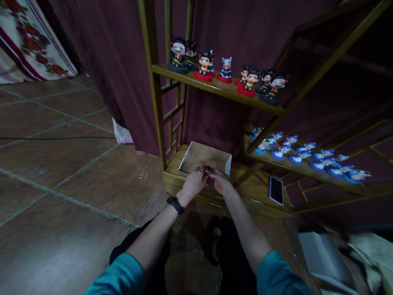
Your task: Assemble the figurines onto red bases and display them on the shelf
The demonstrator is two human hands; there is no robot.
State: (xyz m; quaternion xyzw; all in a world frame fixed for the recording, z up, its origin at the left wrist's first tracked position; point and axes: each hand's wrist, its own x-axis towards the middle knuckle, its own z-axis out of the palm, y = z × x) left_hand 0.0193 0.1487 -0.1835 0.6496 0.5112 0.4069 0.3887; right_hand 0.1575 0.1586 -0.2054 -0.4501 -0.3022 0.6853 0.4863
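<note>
Between my two hands, over the near side of an open shallow box (205,153), is a small figurine (208,168) with a dark head and some red on it. My left hand (195,178) closes its fingers on the figurine's left side. From the right, my right hand (220,180) has its fingers bent around the other side of it. My fingers cover most of the figurine's body. The box has white outer walls and a brown inside, and it sits on the bottom board of a wooden shelf.
Several figurines on red and dark bases stand on the upper shelf (221,87). More blue-and-white figurines (299,157) fill the lower right shelf. A phone (276,190) lies on the bottom board at right. Grey-white packaging (325,256) is on the floor at lower right.
</note>
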